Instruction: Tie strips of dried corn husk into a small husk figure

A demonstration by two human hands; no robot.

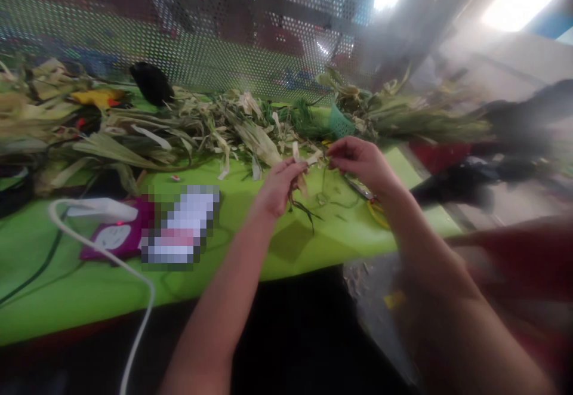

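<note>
My left hand (276, 189) is closed around a small bunch of dried corn husk strips (301, 185). Pale ends stick up above the fingers, and darker thin ends hang below. Just to the right, my right hand (362, 159) is closed in a pinch; what its fingertips hold is too small to make out. A thin, loosely curled strand (323, 186) shows below those fingertips. Under my right wrist lie scissors with a yellow handle (378, 214), partly hidden by the forearm.
Heaped husks (179, 123) line the back of the green-covered table (295, 249), before a perforated metal screen (250, 31). At left are a blurred-out phone-like rectangle (183, 225), a purple pouch (138, 222), a white plug block (105, 209) and its white cable (147, 299).
</note>
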